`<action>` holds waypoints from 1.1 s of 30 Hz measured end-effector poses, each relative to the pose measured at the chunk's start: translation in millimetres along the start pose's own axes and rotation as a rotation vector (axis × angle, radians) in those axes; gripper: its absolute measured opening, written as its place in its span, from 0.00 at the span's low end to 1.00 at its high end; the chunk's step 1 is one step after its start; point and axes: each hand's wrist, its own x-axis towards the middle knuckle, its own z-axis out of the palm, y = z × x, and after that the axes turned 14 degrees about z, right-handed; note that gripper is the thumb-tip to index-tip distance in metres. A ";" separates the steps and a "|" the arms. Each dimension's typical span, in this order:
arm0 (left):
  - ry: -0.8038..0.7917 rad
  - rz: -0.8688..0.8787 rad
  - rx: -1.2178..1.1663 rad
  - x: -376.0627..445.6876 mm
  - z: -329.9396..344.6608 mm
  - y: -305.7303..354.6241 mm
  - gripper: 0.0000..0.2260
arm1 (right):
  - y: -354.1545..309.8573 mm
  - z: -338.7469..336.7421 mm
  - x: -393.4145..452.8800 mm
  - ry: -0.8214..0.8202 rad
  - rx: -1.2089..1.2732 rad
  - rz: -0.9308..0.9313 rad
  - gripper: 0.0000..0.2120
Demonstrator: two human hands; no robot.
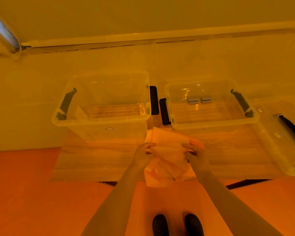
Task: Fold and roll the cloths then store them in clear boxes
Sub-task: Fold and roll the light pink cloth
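Both hands, left hand (144, 153) and right hand (197, 155), have fingers clamped on a pale thin cloth (167, 150), held just before the two clear plastic boxes (99, 120). Folding looks barely begun. The right-hand box (211, 124) holds two small grey rolls (200, 100); the left seems empty.

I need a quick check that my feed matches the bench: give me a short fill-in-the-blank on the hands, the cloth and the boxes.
1. Both hands, left hand and right hand, pinch one ____ between them.
2. The two small rolled cloths lie in the clear box on the person's ____ side.
3. The other clear box holds ____ rolled cloths.

Missing words: cloth; right; no
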 end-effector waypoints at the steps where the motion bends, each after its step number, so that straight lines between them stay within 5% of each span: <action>1: -0.004 -0.004 -0.002 -0.3 0.6 1.0 0.19 | 0.2 -1.8 1.5 -0.002 -0.003 -0.001 0.16; 17: -0.104 0.013 -0.064 1.8 18.6 23.0 0.20 | -4.8 -19.8 2.6 -0.085 0.037 0.046 0.14; 24: 0.025 0.074 -0.087 -1.3 15.6 50.6 0.16 | -35.8 -30.9 -1.6 -0.147 0.026 0.010 0.13; 33: 0.203 0.235 -0.053 -9.2 -18.0 131.1 0.13 | -123.0 -57.2 -11.4 -0.170 -0.067 -0.296 0.09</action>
